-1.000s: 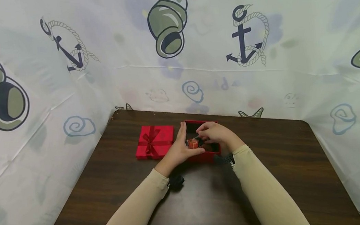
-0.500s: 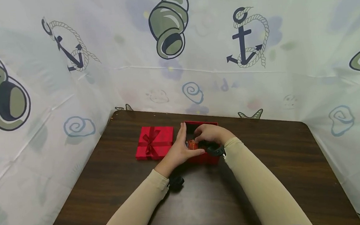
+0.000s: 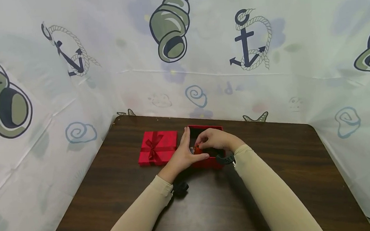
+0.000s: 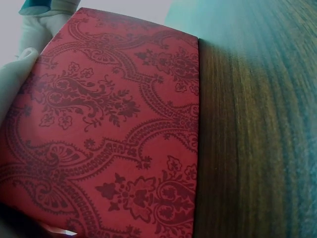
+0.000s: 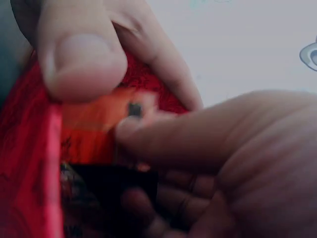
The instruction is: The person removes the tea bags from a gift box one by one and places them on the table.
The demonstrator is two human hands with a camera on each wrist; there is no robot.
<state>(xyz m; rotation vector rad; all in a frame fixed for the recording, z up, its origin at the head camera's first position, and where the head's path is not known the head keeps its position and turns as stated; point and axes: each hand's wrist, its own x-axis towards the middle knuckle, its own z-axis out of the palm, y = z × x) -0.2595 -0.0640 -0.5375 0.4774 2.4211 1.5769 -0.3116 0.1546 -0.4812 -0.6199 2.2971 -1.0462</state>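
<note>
A red gift box (image 3: 211, 163) with a dark inside stands uncovered on the table. My left hand (image 3: 182, 157) holds its front left corner, fingers along the left wall and thumb at the front rim. Reaching inside, my right hand (image 3: 218, 140) pinches a small orange-red packet (image 5: 86, 144), its thumb on the packet in the blurred right wrist view. Below the packet lies a dark patterned item (image 5: 77, 186), mostly in shadow. The left wrist view shows a patterned red wall of the box (image 4: 114, 124) up close. My right fingertips are partly hidden.
The red lid (image 3: 167, 137) with a ribbon bow (image 3: 153, 145) lies left of the box. Brown wood table (image 3: 280, 159) extends on all sides. A white curtain (image 3: 219, 102) printed with shells and anchors hangs around it. Both wrists wear black straps.
My right hand has moved left and deeper into the box and now covers more of the orange-red packet. The left hand, box and lid stay where they were.
</note>
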